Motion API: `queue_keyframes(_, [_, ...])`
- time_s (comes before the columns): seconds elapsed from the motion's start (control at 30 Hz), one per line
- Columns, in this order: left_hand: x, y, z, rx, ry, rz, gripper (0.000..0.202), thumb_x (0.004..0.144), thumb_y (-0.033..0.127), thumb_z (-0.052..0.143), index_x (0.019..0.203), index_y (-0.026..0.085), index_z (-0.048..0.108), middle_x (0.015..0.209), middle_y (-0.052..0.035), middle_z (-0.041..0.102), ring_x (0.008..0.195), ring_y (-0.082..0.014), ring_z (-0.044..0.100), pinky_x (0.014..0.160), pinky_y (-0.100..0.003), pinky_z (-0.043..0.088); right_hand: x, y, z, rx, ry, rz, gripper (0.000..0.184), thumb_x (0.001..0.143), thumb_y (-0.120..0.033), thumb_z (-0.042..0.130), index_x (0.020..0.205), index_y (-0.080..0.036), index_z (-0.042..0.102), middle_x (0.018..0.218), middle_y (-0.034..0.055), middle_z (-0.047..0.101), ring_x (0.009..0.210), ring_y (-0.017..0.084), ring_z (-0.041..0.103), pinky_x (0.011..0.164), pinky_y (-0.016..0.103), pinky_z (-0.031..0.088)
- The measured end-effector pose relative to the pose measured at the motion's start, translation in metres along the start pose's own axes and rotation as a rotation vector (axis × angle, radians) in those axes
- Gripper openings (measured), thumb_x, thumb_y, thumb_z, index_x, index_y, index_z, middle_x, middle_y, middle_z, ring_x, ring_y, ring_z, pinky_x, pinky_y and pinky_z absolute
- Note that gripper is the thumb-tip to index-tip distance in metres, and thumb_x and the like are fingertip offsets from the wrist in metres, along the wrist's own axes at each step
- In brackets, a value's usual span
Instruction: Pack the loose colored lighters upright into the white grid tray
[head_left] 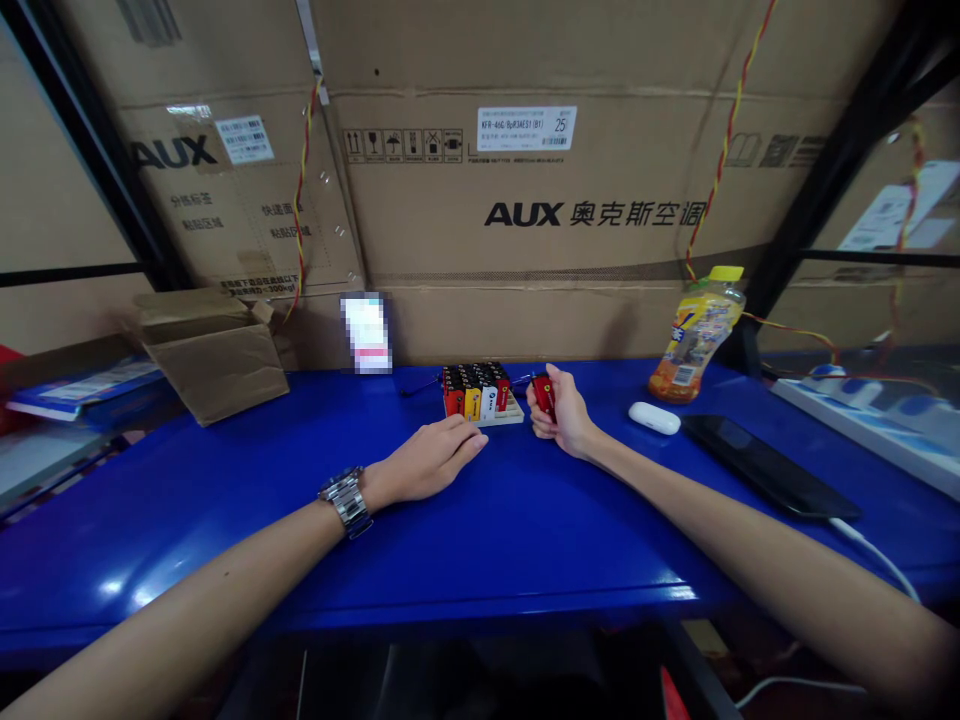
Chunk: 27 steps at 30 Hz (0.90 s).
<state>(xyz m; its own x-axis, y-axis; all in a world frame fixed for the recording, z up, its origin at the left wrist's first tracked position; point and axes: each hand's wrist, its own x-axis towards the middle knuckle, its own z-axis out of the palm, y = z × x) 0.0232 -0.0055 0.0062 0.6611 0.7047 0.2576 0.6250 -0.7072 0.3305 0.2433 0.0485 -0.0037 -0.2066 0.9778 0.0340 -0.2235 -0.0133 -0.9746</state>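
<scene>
A small tray [510, 417] holding several red, orange, yellow and white lighters [475, 389] stands at the back middle of the blue table [480, 530]. My left hand [427, 462], a metal watch on its wrist, lies flat on the table with its fingertips at the tray's front left corner. Just right of the tray, my right hand [564, 413] is closed around a red lighter [544, 394] and holds it upright.
A yellow drink bottle [696, 338], a white earbud case [654, 417] and a black phone [769, 467] on a white cable lie to the right. An open cardboard box [214, 355] sits at the left. Big AUX cartons [540, 170] wall off the back.
</scene>
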Motion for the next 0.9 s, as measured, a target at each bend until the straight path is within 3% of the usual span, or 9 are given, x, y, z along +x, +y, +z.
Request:
queue_keyframes(0.1, [0.000, -0.001, 0.000, -0.002, -0.006, 0.006, 0.039, 0.102, 0.040, 0.026, 0.105, 0.017, 0.058, 0.096, -0.0067, 0.059, 0.088, -0.0196, 0.059, 0.083, -0.038, 0.048, 0.001, 0.002, 0.000, -0.083, -0.023, -0.156, 0.031, 0.088, -0.056, 0.039, 0.081, -0.025, 0.038, 0.038, -0.0102, 0.040, 0.028, 0.008, 0.023, 0.032, 0.021, 0.023])
queue_keyframes(0.23, [0.000, 0.000, 0.001, 0.009, 0.003, 0.006, 0.041, 0.103, 0.040, 0.026, 0.103, 0.016, 0.059, 0.096, -0.0070, 0.059, 0.089, -0.0197, 0.059, 0.085, -0.039, 0.048, 0.004, -0.001, -0.001, -0.313, 0.034, -0.370, 0.026, 0.086, -0.048, 0.052, 0.085, -0.025, 0.041, 0.058, -0.0058, 0.055, 0.043, 0.010, 0.046, 0.042, 0.023, 0.035])
queue_keyframes(0.3, [0.000, 0.000, 0.001, 0.018, 0.008, 0.007, 0.041, 0.103, 0.040, 0.026, 0.103, 0.016, 0.059, 0.097, -0.0071, 0.060, 0.090, -0.0199, 0.059, 0.085, -0.039, 0.048, 0.006, -0.003, -0.003, -0.446, 0.029, -0.485, 0.026, 0.084, -0.047, 0.057, 0.084, -0.022, 0.050, 0.068, -0.0025, 0.055, 0.055, 0.011, 0.049, 0.050, 0.024, 0.038])
queue_keyframes(0.4, [0.000, 0.000, 0.001, 0.036, 0.005, 0.022, 0.041, 0.102, 0.040, 0.026, 0.102, 0.016, 0.060, 0.096, -0.0071, 0.061, 0.090, -0.0200, 0.060, 0.084, -0.038, 0.048, 0.009, -0.003, -0.007, -0.575, 0.010, -0.614, 0.026, 0.082, -0.045, 0.062, 0.087, -0.019, 0.060, 0.068, -0.0034, 0.046, 0.059, 0.010, 0.043, 0.054, 0.025, 0.036])
queue_keyframes(0.53, [0.000, 0.000, 0.001, 0.048, -0.004, 0.022, 0.043, 0.103, 0.041, 0.024, 0.102, 0.016, 0.060, 0.093, -0.0069, 0.061, 0.087, -0.0198, 0.060, 0.082, -0.037, 0.049, 0.012, 0.003, -0.009, -0.588, -0.108, -0.593, 0.028, 0.084, -0.045, 0.059, 0.094, -0.019, 0.061, 0.060, -0.0066, 0.037, 0.052, 0.010, 0.036, 0.052, 0.026, 0.033])
queue_keyframes(0.77, [0.000, 0.001, 0.000, 0.056, -0.021, 0.027, 0.040, 0.102, 0.040, 0.026, 0.102, 0.017, 0.059, 0.096, -0.0075, 0.062, 0.089, -0.0209, 0.060, 0.084, -0.038, 0.048, 0.012, 0.002, -0.011, -0.536, -0.071, -0.574, 0.033, 0.083, -0.049, 0.060, 0.096, -0.019, 0.059, 0.058, -0.0047, 0.051, 0.052, 0.012, 0.049, 0.054, 0.029, 0.042])
queue_keyframes(0.9, [0.000, 0.001, 0.000, 0.054, -0.028, 0.024, 0.039, 0.102, 0.038, 0.027, 0.103, 0.017, 0.059, 0.099, -0.0081, 0.063, 0.093, -0.0218, 0.059, 0.086, -0.039, 0.048, 0.012, 0.001, -0.010, -0.474, -0.121, -0.506, 0.034, 0.084, -0.050, 0.058, 0.100, -0.019, 0.058, 0.062, -0.0027, 0.058, 0.053, 0.015, 0.058, 0.058, 0.033, 0.050])
